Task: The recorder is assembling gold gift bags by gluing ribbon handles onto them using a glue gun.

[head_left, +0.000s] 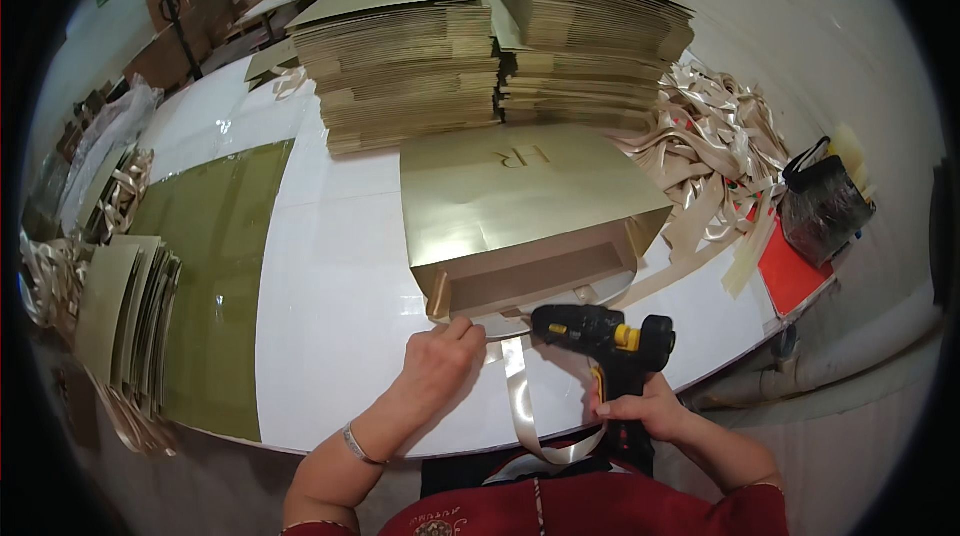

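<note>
A shiny gold paper bag (510, 198) lies on the white table with its open mouth facing me. My left hand (445, 361) has its fingers closed at the left part of the mouth's near edge, pinching the bag there. My right hand (640, 408) grips a black and yellow hot glue gun (590, 328) by its handle. The gun's nozzle points left, close to the bag's near edge, right of my left fingers. A cream satin ribbon (520, 401) hangs from that edge and loops over the table's front. Whether the nozzle touches the bag cannot be made out.
Two tall stacks of flat gold bags (400, 66) stand behind the bag. Loose ribbons (715, 126) pile up at the right, beside a wrapped dark container (828, 206) and a red sheet (795, 271). Finished-looking bags with ribbons (125, 311) lean at the left table edge.
</note>
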Demonstrator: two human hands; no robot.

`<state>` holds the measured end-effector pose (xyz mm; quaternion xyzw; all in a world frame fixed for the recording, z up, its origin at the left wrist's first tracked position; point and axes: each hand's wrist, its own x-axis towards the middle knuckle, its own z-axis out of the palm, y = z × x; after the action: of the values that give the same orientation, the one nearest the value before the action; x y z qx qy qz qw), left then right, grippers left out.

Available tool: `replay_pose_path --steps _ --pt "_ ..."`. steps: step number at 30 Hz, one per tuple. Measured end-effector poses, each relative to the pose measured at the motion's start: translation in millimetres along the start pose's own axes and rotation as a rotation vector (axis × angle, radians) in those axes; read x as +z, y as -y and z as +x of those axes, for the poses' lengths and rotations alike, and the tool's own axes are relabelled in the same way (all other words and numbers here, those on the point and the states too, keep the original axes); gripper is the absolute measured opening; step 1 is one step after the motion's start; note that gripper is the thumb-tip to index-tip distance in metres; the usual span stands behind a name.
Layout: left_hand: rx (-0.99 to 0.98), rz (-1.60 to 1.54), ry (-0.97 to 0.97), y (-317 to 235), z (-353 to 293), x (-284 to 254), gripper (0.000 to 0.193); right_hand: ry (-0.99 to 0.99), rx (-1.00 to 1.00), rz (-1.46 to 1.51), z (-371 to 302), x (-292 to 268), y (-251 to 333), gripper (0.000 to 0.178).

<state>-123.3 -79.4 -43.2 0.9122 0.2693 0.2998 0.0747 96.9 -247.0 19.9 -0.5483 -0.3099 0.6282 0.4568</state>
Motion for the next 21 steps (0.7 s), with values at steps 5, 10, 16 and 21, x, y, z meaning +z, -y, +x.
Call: replay_pose_path --steps 5,10,16,21 --pt "-0.013 0.004 0.005 2.2 -5.7 3.8 0.01 0.025 0.031 -0.011 16.4 -5.9 4.0 0.036" --pt "-0.051 -0.02 -0.002 -4.0 -0.8 -5.4 0.009 0.013 0.059 -0.007 5.2 -4.3 -6.5 0.032" --pt "-0.085 -0.087 -0.029 -6.2 -0.5 -10.9 0.009 0.035 0.069 0.187 6.0 -3.5 9.5 0.035" --pt "-0.097 -0.07 -0.007 -12.9 7.2 -8.7 0.012 0.065 0.017 0.08 4.2 -21.0 -14.1 0.035"
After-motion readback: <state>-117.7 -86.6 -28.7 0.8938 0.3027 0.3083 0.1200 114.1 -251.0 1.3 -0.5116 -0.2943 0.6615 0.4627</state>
